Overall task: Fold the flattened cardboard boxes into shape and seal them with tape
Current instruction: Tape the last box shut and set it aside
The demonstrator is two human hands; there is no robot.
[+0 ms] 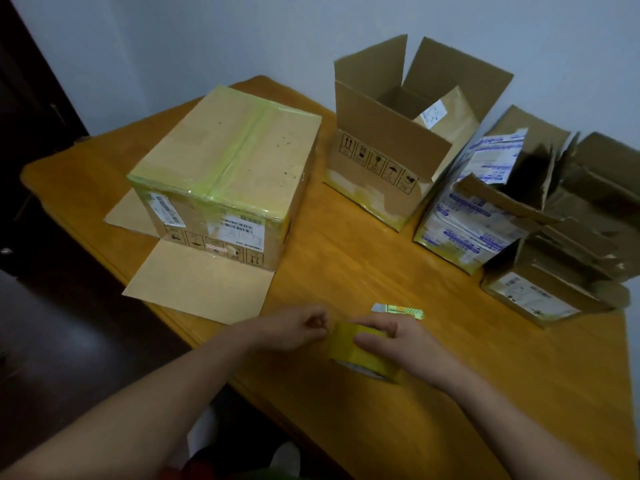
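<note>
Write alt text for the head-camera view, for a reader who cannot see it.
A person's right hand grips a yellow tape roll on a wooden table, the left hand curled at its edge. Beyond stand a taped box, an open box and more open boxes at right; a small cutter lies nearby.

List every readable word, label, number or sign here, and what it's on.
No word or number is readable.
Open box: row of handling signs, up arrows and an umbrella among them; inner white label blurred.
Taped box: barcode labels and handling signs, print too blurred.
White-wrapped box: blue print, blurred.
Small box: white label, too small.
Tape roll: no print visible.
</note>
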